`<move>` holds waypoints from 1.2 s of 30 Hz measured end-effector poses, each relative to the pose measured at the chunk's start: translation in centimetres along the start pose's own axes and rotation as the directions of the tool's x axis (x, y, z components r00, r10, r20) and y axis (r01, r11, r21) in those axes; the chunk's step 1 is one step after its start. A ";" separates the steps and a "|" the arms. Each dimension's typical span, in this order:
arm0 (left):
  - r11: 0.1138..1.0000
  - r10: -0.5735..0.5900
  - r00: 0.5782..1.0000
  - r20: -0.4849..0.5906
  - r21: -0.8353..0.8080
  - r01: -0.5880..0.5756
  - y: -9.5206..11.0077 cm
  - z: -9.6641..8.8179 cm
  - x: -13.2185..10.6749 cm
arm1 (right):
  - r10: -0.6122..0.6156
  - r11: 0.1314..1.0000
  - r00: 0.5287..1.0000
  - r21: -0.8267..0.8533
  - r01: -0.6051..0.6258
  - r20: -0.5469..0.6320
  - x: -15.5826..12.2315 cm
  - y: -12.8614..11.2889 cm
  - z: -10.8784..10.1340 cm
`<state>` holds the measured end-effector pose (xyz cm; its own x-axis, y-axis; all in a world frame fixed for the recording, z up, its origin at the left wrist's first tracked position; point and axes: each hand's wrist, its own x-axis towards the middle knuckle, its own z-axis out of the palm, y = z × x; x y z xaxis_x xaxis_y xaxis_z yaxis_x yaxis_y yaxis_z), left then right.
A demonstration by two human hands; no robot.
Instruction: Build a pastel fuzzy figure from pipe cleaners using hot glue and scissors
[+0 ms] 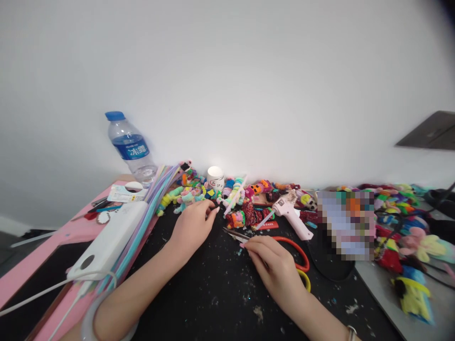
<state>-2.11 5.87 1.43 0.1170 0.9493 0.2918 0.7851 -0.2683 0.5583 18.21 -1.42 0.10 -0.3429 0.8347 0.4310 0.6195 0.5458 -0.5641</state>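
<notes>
Scissors (241,235): lay on the black tabletop (206,293), blades slightly parted and pointing left, partly hidden by a hand.
Right hand (275,265): bent over the scissors, fingers drawn together near the blades; whether they gripped them could not be told.
Left hand (194,225): reached to the fuzzy pieces (234,193) along the back, fingers curled; whether they held anything could not be told.
Fuzzy pieces: ran in a colourful row near the wall (249,94), around a paper cup (215,179).
Progress: many pieces looked already wound into shape; the long pastel stems (140,237) at the left seemed unworked, so material was apparently left.
Glue gun (293,220): lay beyond the right hand, nozzle leftward.
Left edge: a bottle (128,147) stood behind a white device (110,241) with a cable.
</notes>
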 end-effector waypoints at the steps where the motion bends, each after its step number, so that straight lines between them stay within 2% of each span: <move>1: 1.000 0.001 1.000 0.001 0.014 -0.001 0.0 0.1 0.2 | -0.006 1.000 1.000 0.002 0.006 0.003 0.0 0.0 0.1; 8: 0.992 0.042 0.998 0.053 0.114 -0.047 0.5 0.0 1.1 | -0.021 1.000 1.000 0.011 0.021 0.006 -0.1 0.3 0.2; 13: 0.989 0.115 0.987 0.115 0.084 -0.125 0.6 -0.8 -0.4 | 0.022 1.000 1.000 -0.019 -0.022 0.010 0.0 0.6 0.3; 15: 0.974 0.210 0.956 0.207 0.044 -0.223 0.8 -0.9 -1.5 | 0.038 0.998 0.999 -0.055 -0.037 0.023 0.0 0.7 0.4; 18: 0.927 0.343 0.850 0.400 0.006 -0.376 1.3 -0.6 -3.1 | 0.042 0.994 0.998 -0.103 -0.036 0.053 0.1 0.7 0.5; 20: 0.903 0.384 0.803 0.456 -0.003 -0.430 1.4 -0.1 -3.8 | 0.041 0.992 0.996 -0.126 -0.031 0.080 0.2 0.6 0.5; 22: 0.888 0.403 0.779 0.479 0.000 -0.460 1.4 0.4 -4.2 | 0.043 0.989 0.993 -0.146 -0.026 0.110 0.3 0.4 0.4; 26: 0.883 0.410 0.781 0.470 0.011 -0.470 1.1 0.6 -4.3 | 0.037 0.987 0.988 -0.160 -0.012 0.152 0.4 0.4 0.5; 33: 0.910 0.373 0.814 0.446 -0.005 -0.414 1.5 0.1 -4.3 | 0.082 0.994 0.991 -0.087 -0.073 0.107 0.1 0.6 0.5; 36: 0.911 0.374 0.806 0.458 -0.020 -0.412 1.6 0.1 -4.3 | 0.072 0.994 0.991 -0.086 -0.063 0.112 0.1 0.5 0.4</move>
<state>-1.27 1.34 1.00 0.6668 0.7400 0.0880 0.6552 -0.6385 0.4038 18.17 -1.04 -0.39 -0.3744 0.8748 0.3076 0.6984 0.4842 -0.5271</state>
